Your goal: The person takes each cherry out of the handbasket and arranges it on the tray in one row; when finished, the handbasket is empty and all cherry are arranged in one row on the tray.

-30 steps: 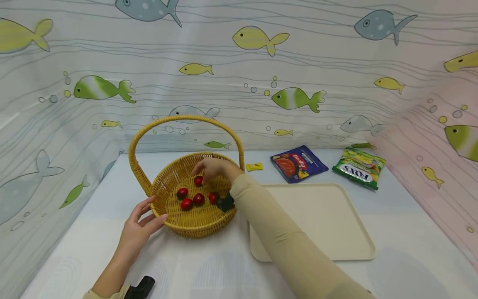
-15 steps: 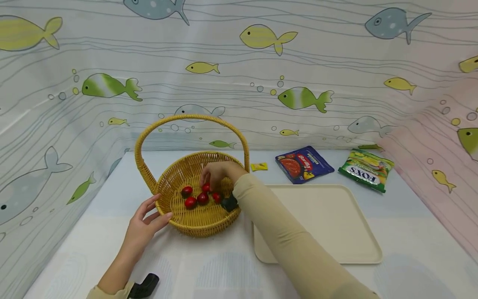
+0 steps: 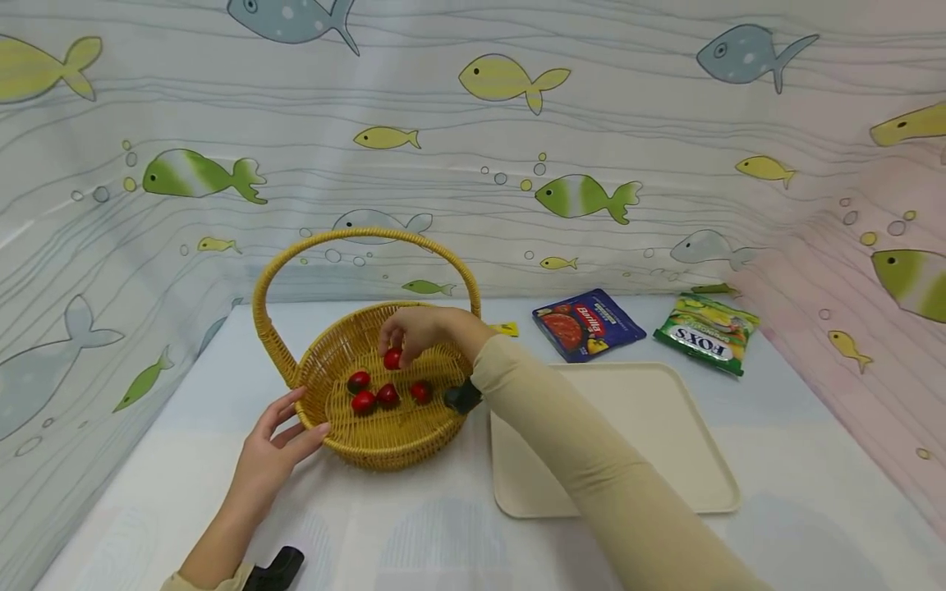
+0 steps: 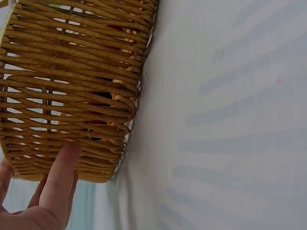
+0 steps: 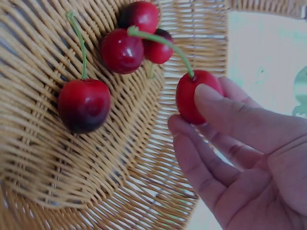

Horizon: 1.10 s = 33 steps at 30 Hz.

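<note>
Covering the whole work surface: a white tablecloth (image 3: 414,533) with faint pale stripes, backed by a fish-print curtain (image 3: 473,148). Lying right of centre, a cream tray (image 3: 636,443), flat on the cloth, its left edge just beside a wicker basket (image 3: 369,447) with a tall arched handle (image 3: 365,236). Resting at the far edge, well apart from the basket, a blue sauce packet (image 3: 587,322), a green FOX'S sweet bag (image 3: 705,335) and, nearer the basket handle, a small yellow wrapper (image 3: 508,329) partly hidden behind the right hand. Reaching into the basket from the right, in a beige sleeve (image 3: 591,468) — right hand (image 3: 424,328), fingertips (image 5: 211,96) pinching one red cherry (image 3: 392,358) by its body, green stem pointing up and away, held just above the woven floor. Touching the basket's near-left rim from outside — left hand (image 3: 277,447), fingers straight and relaxed, one fingertip (image 4: 64,163) laid against the wicker wall, gripping nothing. Sitting loose on the basket floor, four more cherries (image 3: 386,394), three clustered close together and one a little apart, dark red, at least one showing a stem in the right wrist view.
</note>
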Tool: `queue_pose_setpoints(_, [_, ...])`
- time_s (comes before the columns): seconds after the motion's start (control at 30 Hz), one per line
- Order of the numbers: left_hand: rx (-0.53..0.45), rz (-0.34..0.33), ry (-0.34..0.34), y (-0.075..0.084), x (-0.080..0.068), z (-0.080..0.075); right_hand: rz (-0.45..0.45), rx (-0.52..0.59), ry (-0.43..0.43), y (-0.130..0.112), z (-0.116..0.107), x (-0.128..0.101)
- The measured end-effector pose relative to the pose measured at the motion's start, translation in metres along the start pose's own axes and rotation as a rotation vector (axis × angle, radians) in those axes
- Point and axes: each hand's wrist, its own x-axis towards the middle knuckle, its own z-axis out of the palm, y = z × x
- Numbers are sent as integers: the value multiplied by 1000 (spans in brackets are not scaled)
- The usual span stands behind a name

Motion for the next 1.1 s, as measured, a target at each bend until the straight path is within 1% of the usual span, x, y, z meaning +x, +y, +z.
queue_pose_setpoints(0.17, [3, -4, -10, -1, 1, 0, -84, -93, 8, -10, -1, -19])
queue_pose_setpoints(0.27, [11, 0, -8, -2, 2, -1, -133, -119, 19, -13, 0, -32])
queue_pose_setpoints(0.53, [15, 3, -5, -2, 3, 0, -253, -7, 51, -1, 4, -74])
queue_pose_setpoints(0.63, [10, 0, -8, -2, 3, 0, -264, 16, 84, 4, 5, -91])
queue_pose_setpoints(0.73, [7, -9, -9, 0, 3, 0, -244, 15, 125, 11, 7, -107])
queue_pose_setpoints(0.83, [10, -18, -6, 1, 2, -2, -240, 4, 168, 17, 10, -120])
queue_pose_setpoints(0.93, [13, -20, -6, 1, 1, -2, -248, 22, 204, 24, 14, -132])
queue_pose_setpoints(1.1, [14, -8, -13, 2, 0, -1, -269, 68, 226, 37, 20, -151])
